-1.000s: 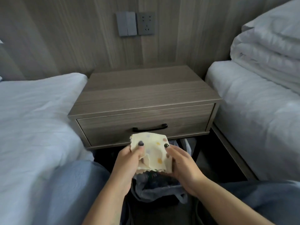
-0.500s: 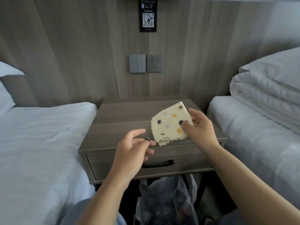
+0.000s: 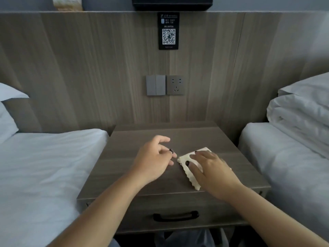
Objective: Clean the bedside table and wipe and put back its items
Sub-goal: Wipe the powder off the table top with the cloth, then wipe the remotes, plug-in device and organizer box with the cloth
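Observation:
The wooden bedside table (image 3: 135, 139) stands between two beds, its top bare except for the cloth. A cream cloth (image 3: 191, 174) with a scalloped edge lies flat on the right half of the top. My right hand (image 3: 211, 170) presses down on it with fingers spread, covering most of it. My left hand (image 3: 154, 159) hovers just above the tabletop to the left of the cloth, fingers loosely curled and holding nothing. No bedside items are in view.
A white bed (image 3: 44, 166) borders the table on the left and another (image 3: 288, 157) with a folded duvet (image 3: 302, 111) on the right. The drawer has a black handle (image 3: 175, 215). A switch and socket (image 3: 164, 85) sit on the wood wall. A plastic bag (image 3: 188, 239) lies under the table.
The cloth went from both hands near the drawer, up in my right hand, then flat onto the tabletop. My left hand let go and moved over the table.

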`<state>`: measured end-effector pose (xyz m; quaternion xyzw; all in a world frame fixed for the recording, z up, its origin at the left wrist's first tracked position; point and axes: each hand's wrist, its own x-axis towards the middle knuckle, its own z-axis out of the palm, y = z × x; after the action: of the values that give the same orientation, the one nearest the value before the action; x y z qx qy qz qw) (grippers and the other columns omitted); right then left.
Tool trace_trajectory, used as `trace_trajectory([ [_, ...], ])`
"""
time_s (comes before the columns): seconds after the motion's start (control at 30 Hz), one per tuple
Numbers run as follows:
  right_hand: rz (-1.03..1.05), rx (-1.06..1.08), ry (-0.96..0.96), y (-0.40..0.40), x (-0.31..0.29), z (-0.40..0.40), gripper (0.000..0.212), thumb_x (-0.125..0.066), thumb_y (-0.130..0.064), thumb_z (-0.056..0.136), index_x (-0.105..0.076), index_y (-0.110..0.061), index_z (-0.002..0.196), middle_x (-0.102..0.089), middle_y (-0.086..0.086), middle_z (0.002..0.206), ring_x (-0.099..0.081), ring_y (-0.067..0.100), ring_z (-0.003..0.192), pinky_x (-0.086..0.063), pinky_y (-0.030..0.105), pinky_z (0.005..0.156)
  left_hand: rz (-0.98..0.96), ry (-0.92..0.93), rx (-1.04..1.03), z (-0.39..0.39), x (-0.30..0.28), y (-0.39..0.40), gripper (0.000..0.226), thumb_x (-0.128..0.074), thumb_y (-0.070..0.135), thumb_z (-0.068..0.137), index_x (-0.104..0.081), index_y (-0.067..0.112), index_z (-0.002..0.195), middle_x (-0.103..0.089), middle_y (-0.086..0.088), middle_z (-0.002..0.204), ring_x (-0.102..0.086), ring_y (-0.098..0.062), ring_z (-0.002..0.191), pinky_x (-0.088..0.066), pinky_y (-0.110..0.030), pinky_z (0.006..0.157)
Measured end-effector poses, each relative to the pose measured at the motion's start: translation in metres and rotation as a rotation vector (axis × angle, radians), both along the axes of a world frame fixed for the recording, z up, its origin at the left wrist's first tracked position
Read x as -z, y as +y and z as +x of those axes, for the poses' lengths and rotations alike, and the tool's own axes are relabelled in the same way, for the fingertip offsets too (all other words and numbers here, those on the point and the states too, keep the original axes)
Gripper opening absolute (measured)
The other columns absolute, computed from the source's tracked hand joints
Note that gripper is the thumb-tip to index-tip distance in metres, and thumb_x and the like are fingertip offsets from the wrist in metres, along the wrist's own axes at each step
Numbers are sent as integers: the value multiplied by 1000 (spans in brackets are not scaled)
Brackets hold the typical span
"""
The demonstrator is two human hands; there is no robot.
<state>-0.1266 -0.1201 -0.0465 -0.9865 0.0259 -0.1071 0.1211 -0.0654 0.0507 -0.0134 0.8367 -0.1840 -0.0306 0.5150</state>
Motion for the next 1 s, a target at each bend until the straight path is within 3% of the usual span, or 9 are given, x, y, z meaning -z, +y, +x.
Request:
trace_trajectory([
  [0.17, -121, -93, -75, -1, -116, 40, 38, -49, -36, 93, -55, -18, 126, -49, 1, 129, -50, 25, 120, -45, 42, 98, 203, -277, 16, 58, -68, -6, 38, -48, 13, 89, -46, 26, 125, -72, 8, 90, -67, -12, 77, -53, -31, 64],
  [0.27, -289, -109, -139, -1, -194, 67, 36, -51, -33, 91, -55, -19, 124, -50, 3, 127, -55, 26, 111, -51, 45, 91, 491, -461, 16, 98, -109, -1, 61, -48, 16, 88, -26, 20, 144, -64, 1, 115, -62, -20, 99, -51, -40, 87],
  [0.37, -474, -80, -258, -2, -249, 89, 42, -54, -31, 89, -51, -17, 128, -47, 5, 131, -53, 27, 114, -50, 44, 91, 664, -585, -42, 136, -153, -1, 88, -53, 21, 82, 0, 17, 152, -41, -11, 140, -50, -31, 123, -45, -46, 99],
  [0.47, -593, -38, -364, -6, -278, 111, 58, -57, -34, 87, -38, -16, 139, -39, 8, 138, -43, 29, 125, -44, 44, 98, 694, -765, -178, 168, -209, -17, 107, -64, 26, 81, 16, 15, 151, -12, -12, 155, -32, -34, 136, -41, -48, 104],
  [0.57, -571, -14, -467, -10, -290, 121, 78, -62, -40, 85, -21, -17, 147, -24, 13, 150, -32, 33, 134, -37, 46, 105, 657, -967, -335, 203, -258, -33, 119, -73, 33, 73, 15, 16, 151, -2, -14, 157, -20, -38, 140, -38, -51, 106],
  [0.73, -664, -38, -489, -28, -274, 126, 97, -59, -53, 85, 3, -22, 152, 7, 10, 159, -2, 31, 148, -17, 43, 118, 804, -1051, -518, 255, -313, -54, 129, -79, 29, 70, 22, 19, 149, 16, -8, 160, 6, -38, 147, -23, -58, 114],
  [0.9, -661, -40, -477, -47, -269, 137, 98, -59, -53, 85, 7, -24, 151, 13, 10, 158, 3, 31, 148, -15, 43, 119, 813, -982, -585, 281, -328, -65, 140, -86, 30, 64, 26, 19, 148, 8, -8, 161, 9, -32, 149, -13, -66, 112],
  [1.0, -640, -40, -483, -53, -264, 146, 99, -61, -51, 85, 7, -24, 151, 14, 11, 158, 1, 32, 148, -17, 43, 119, 841, -1103, -707, 288, -323, -67, 123, -83, 26, 64, 2, 10, 152, -22, -13, 151, -21, -34, 141, -25, -63, 110],
])
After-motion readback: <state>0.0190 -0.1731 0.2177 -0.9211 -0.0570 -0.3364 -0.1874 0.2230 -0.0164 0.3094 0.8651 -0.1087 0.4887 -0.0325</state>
